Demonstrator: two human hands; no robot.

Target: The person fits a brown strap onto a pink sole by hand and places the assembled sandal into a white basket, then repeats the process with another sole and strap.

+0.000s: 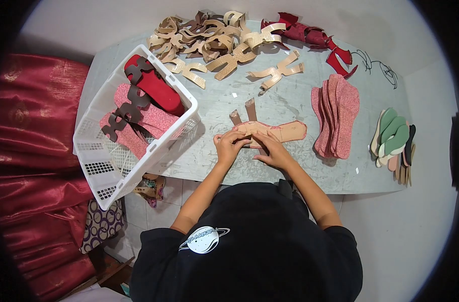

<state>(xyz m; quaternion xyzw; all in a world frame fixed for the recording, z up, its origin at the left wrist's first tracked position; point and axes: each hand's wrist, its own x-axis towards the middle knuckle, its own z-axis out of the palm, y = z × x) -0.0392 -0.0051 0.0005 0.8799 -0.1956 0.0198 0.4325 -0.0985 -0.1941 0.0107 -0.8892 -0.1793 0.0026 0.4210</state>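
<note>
A tan shoe insole [289, 132] with a pink edge lies on the table in front of me, its underside apparently up. Brown strap ends [251, 109] stick out beyond its far edge. My left hand [228, 146] grips the insole's left end, fingers bent over the edge. My right hand [273, 150] is closed at the near edge by its middle, thumb below and fingers on top, close to the left fingertips. Part of a strap shows under the right hand. Exactly what is pinched between the fingertips is hidden.
A white plastic basket [193, 103] on the left holds pink insoles, dark straps and a red sole. Tan and brown straps [224, 43] pile up at the back, beside red ones [315, 38]. Stacked pink insoles [337, 118] and green-and-white soles [393, 136] lie on the right.
</note>
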